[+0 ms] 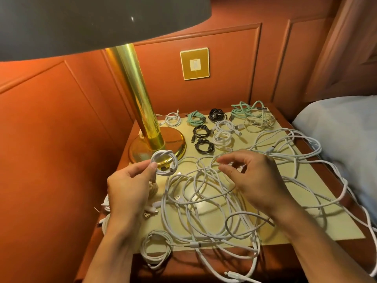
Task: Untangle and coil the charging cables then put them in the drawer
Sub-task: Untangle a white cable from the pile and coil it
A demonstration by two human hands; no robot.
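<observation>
Head view: the left hand (130, 186) pinches a small wound white coil (164, 163) between thumb and fingers, just in front of the lamp base (173, 144); the right hand (257, 180) hovers with fingers loosely curled over the white tangle (204, 201), which spreads beneath and around it; whether it pinches a strand I cannot tell; beyond both hands lie the coiled cables (202, 129). The step looks like coiling; next, this coil likely joins those beyond the left hand, then the tangle needs a free end found; no drawer shows.
</observation>
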